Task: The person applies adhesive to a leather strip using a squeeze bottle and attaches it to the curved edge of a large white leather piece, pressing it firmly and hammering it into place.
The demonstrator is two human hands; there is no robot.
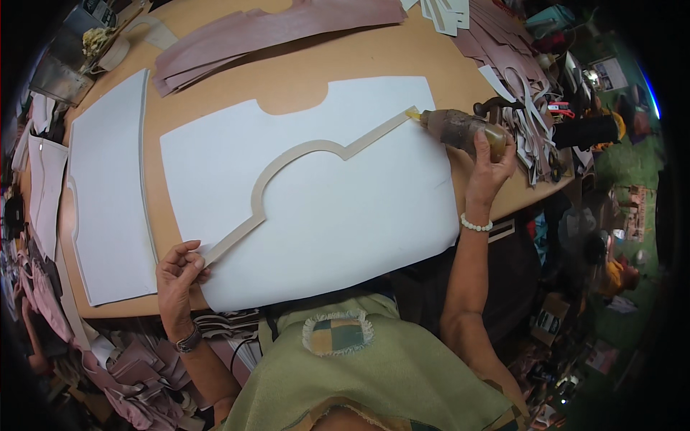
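Left hand (180,269) at the near table edge, thumb and fingers closed on the lower end of a curved beige strip (302,147), which lies across a white panel (345,223) on the tan table (237,126). Farther off, right hand (491,159) wrapped round a tilted brown bottle (456,129), its yellow nozzle (412,113) at the strip's upper end; beyond the panel, stacked mauve sheets (287,36).

Beige strip (309,146), arched between straight ends, flat across a white sheet (345,215), brownish bottle (460,131) tipped sideways, yellow nozzle (412,114) at the strip's right end
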